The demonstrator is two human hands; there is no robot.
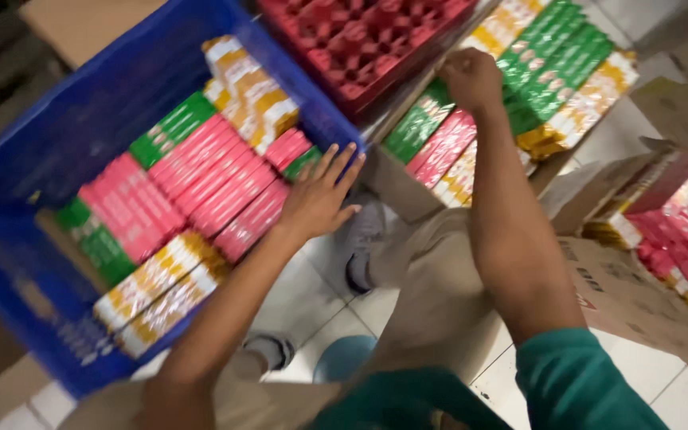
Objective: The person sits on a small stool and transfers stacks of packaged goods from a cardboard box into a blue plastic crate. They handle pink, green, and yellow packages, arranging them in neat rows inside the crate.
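Left hand [318,197] rests, fingers spread, on pink packs [224,187] in blue crate [65,127]; right hand [471,78], fingers clenched, grips green packs [555,56] beside red crate [360,40].

the left hand [318,195] lies flat and palm down, its fingers [336,163] spread and pointing up and away, thumb out to the right of them. its bare forearm runs back down and to the left. the right hand [471,78] is curled closed, knuckles up, fingers tucked under. behind it the right forearm stretches nearly straight, ending in a green sleeve.
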